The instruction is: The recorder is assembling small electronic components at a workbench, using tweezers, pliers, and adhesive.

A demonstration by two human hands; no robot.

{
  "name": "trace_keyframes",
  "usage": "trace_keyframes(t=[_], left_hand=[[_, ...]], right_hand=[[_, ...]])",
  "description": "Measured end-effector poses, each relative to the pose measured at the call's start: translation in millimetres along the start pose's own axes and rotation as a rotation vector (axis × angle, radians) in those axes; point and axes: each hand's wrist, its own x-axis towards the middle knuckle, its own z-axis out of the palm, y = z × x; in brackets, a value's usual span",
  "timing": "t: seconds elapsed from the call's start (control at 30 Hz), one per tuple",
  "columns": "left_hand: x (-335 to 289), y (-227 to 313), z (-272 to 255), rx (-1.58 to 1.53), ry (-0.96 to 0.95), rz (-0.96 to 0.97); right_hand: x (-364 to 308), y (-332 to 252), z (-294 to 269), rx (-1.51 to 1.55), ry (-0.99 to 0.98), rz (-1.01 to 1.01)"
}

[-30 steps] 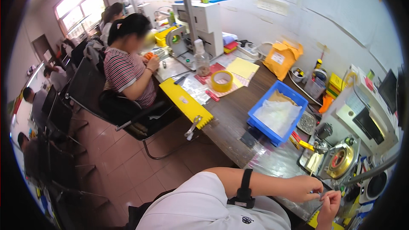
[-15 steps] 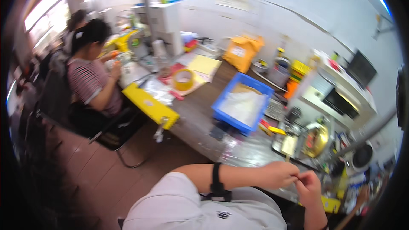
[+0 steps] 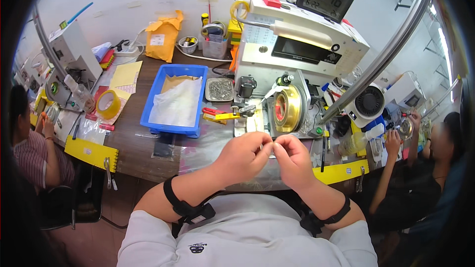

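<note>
My left hand (image 3: 246, 154) and my right hand (image 3: 294, 160) meet in front of my chest, over the near edge of the bench. Both are closed in a pinch, with thumb tips and fingertips nearly touching. Whatever sits between the fingertips is too small to make out. Just beyond them stands a white bench machine (image 3: 297, 39) with a gold metal wheel (image 3: 293, 109) on its front. A small pale plate (image 3: 255, 121) lies under the machine's front, partly hidden behind my left hand.
Left of the machine are a blue tray (image 3: 200, 104) with white paper inside and a dish of small metal parts (image 3: 219, 89). Yellow guards (image 3: 91, 153) edge the bench. A black round fan (image 3: 369, 104) stands right. People work at both sides.
The view has swung to the right, bringing the machine to the middle. My hands remain pinched together and now appear nearer the picture's middle, before the machine.
</note>
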Motion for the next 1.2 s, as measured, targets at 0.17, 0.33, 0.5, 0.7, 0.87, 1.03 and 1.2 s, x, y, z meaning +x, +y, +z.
trace_keyframes(t=[0.17,0.33,0.5,0.7,0.87,1.03,1.2], left_hand=[[5,-20,3,0.020,0.102,-0.064],[10,-39,2,-0.140,0.129,-0.157],[28,-30,-28,0.131,0.072,-0.142],[68,-44,-17,0.617,0.196,0.307],[73,-47,-4,0.840,0.223,0.399],[70,-35,-1,1.006,0.151,0.395],[61,-23,-17,1.036,0.082,0.412]], right_hand=[[18,11,21,0.001,0.132,-0.015],[31,35,30,0.037,0.164,-0.179],[7,37,2,0.039,0.002,-0.060],[-6,28,-21,-0.160,-0.139,-0.199],[-15,31,-27,-0.165,-0.145,-0.212],[-16,32,-25,-0.121,-0.134,-0.242],[-20,36,-33,-0.078,-0.108,-0.244]])
